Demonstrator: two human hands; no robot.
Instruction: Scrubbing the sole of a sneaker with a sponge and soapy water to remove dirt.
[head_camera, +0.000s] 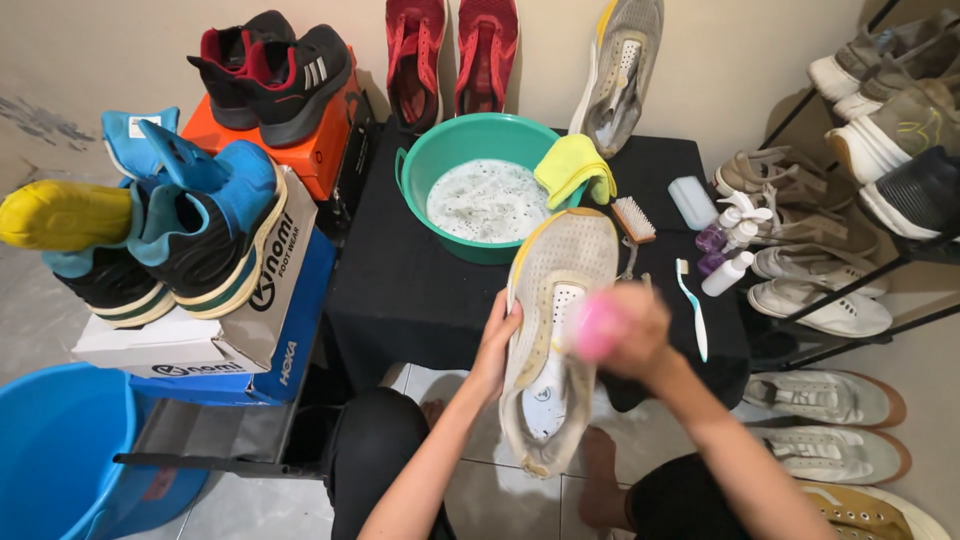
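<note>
My left hand (495, 345) grips the left side of a beige mesh shoe with a yellow sole edge (555, 300), held toe-up over my lap. My right hand (635, 335) is blurred at the shoe's right side and holds a pink object (598, 327), pressed against the shoe's upper. Behind the shoe stands a green basin (415, 165) of foamy water on a black-covered table (400, 270), with a yellow cloth (575, 165) draped over its rim.
A scrub brush (632, 218), a toothbrush (692, 305), a soap bar (692, 200) and small spray bottles (728, 250) lie on the table's right. Shoe boxes with blue shoes (190, 230) stand left, a blue bucket (60, 450) lower left, a shoe rack (880, 130) right.
</note>
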